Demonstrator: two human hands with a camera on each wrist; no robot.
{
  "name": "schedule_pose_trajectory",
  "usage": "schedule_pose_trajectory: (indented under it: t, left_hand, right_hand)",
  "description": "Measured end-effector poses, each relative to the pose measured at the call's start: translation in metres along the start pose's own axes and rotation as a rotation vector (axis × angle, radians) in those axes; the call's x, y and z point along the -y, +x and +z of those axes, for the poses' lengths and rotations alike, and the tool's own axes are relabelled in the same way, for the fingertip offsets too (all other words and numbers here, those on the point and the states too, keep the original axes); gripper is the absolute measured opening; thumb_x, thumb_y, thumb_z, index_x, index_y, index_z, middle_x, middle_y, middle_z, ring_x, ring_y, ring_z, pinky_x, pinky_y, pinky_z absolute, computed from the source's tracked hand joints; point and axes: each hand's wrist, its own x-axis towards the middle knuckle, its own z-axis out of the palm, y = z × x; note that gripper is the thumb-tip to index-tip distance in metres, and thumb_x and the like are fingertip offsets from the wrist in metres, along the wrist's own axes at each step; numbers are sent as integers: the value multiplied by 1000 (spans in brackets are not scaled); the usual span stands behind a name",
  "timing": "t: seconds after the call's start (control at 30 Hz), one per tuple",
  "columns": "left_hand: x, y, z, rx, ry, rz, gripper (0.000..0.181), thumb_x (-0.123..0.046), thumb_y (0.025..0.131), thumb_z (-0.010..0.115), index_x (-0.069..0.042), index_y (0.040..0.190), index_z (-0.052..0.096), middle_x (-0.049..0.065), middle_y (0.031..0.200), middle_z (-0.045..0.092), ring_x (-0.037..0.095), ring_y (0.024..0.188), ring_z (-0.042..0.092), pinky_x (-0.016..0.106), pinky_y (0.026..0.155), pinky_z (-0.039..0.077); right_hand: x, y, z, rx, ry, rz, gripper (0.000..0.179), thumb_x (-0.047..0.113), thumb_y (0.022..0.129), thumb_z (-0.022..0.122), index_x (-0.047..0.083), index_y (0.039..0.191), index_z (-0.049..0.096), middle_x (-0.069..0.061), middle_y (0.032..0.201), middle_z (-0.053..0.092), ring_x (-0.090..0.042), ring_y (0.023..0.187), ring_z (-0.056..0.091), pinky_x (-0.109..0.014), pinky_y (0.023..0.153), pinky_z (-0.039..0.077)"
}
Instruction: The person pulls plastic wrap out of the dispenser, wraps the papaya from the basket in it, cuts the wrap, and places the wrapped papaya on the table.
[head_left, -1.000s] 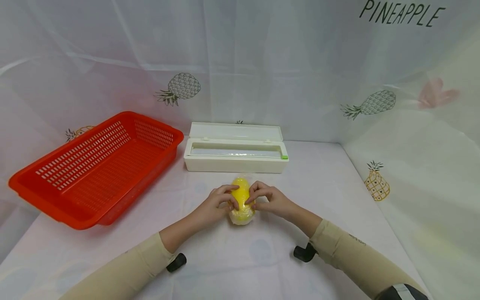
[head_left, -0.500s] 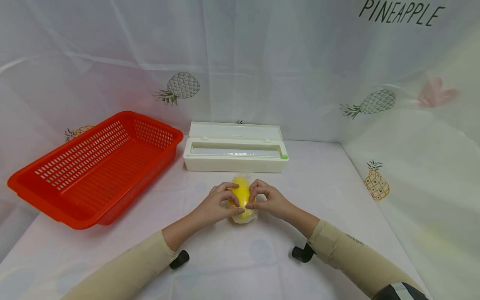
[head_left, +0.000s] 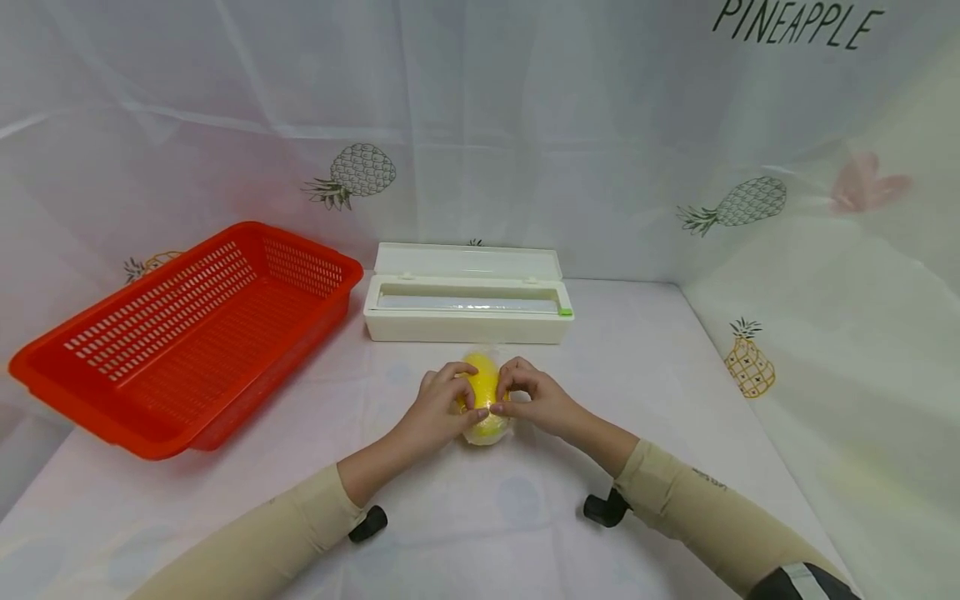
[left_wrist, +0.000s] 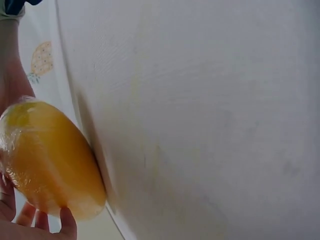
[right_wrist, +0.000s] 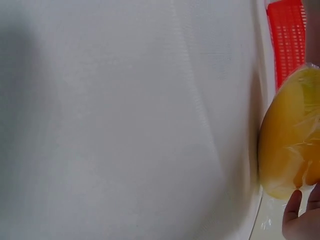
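A yellow oval fruit [head_left: 482, 379], wrapped in clear cling film, lies lengthwise on the white cloth in the head view. On its left side my left hand [head_left: 437, 406] holds the wrapped fruit with bent fingers. My right hand [head_left: 542, 402] holds the opposite side, thumb and fingers drawn together. Both thumb tips come close to each other over the fruit's near half. Wrinkled, shiny film shows on the fruit [left_wrist: 55, 155] in the left wrist view. Fingertips [right_wrist: 294, 202] are right at the fruit's end in the right wrist view.
Behind the fruit stands a white cling film box [head_left: 465, 327], lid raised, with a film roll [head_left: 468, 304] inside and a green piece at its right end. A red slotted plastic basket [head_left: 277, 367] sits on the left. Pineapple-print cloth [head_left: 525, 150] hangs behind.
My left thumb has come across the fruit to near the right thumb, and the left forearm has shifted slightly right. The fruit stays in about the same place.
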Motion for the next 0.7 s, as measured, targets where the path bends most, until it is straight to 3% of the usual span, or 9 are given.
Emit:
schedule_pose_trajectory:
  t: [0.1,0.2,0.43,0.7]
  left_hand:
    - [3,1,0,23,-10,7,23,-21,87,75,-18,75,56,1,137,47,27,115,37,40,88,38]
    - [6,3,-2,55,-31,8,22,-21,86,76,-19,77,57,-1,137,46,25,115,36,40,89,36]
    - [15,12,-9,114,-118,-6,21,-19,83,79,-16,79,59,-2,135,47,29,125,34,43,98,41]
    - [28,21,-20,226,-204,58,22,-12,79,82,-10,81,60,6,132,43,30,122,41,39,94,48]
  right_hand:
    - [-3,4,-4,0,-25,89,25,12,81,80,7,93,59,-9,97,49,-24,93,48,-32,80,45]
    - [-5,8,-8,24,-51,147,33,12,78,83,7,94,55,-11,91,49,-24,85,45,-28,69,41]
    - [-6,19,-18,136,-78,121,35,13,77,84,8,89,52,-9,87,48,-23,84,47,-29,70,42]
    - [-8,23,-21,177,-30,152,30,13,78,83,10,90,56,-6,89,51,-24,89,48,-29,72,41]
